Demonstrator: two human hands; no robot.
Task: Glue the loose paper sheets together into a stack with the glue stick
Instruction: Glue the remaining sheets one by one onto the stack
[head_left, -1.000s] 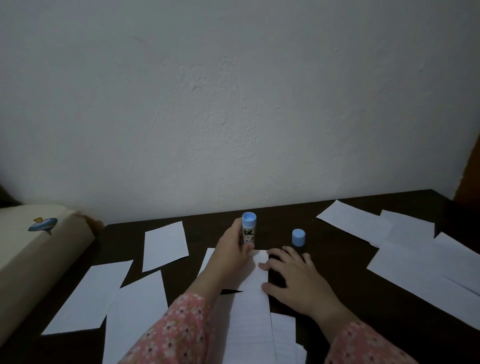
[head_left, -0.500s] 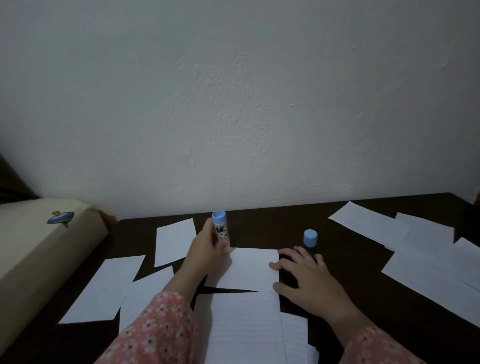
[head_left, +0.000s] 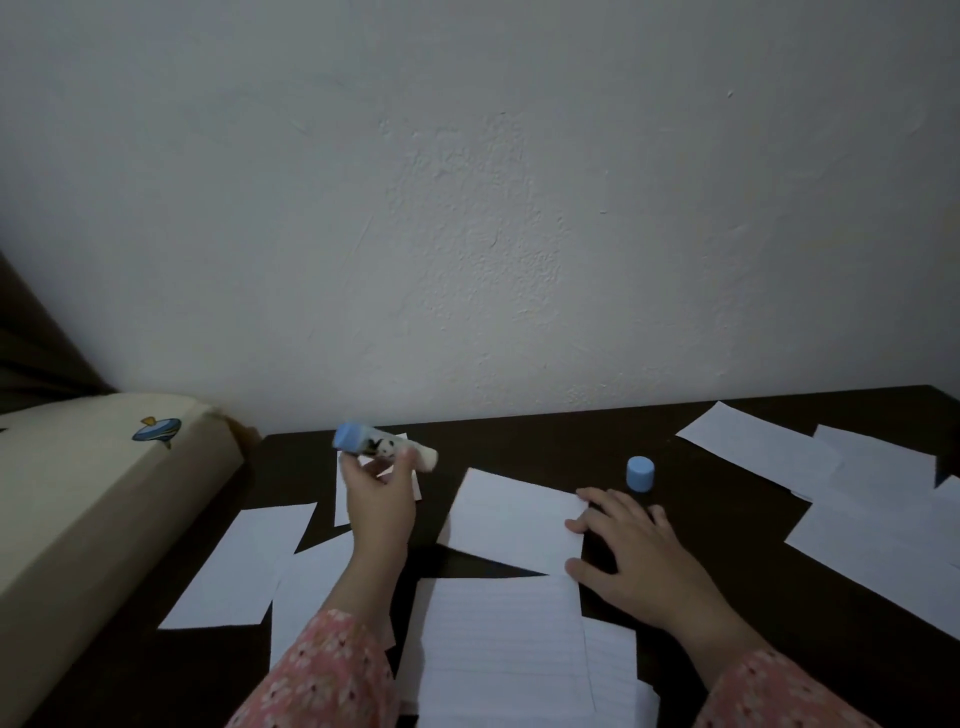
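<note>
Above the table (head_left: 519, 441), left hand (head_left: 382, 506) grips glue stick (head_left: 382, 448); right hand (head_left: 639, 558) flat on sheet (head_left: 511, 519).

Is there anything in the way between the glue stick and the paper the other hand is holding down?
Nothing visible. The left hand holds the glue stick tilted sideways above the table. The sheet lies just to its right, pinned at its edge by the right hand. The blue cap stands beyond that hand, off the path.
</note>
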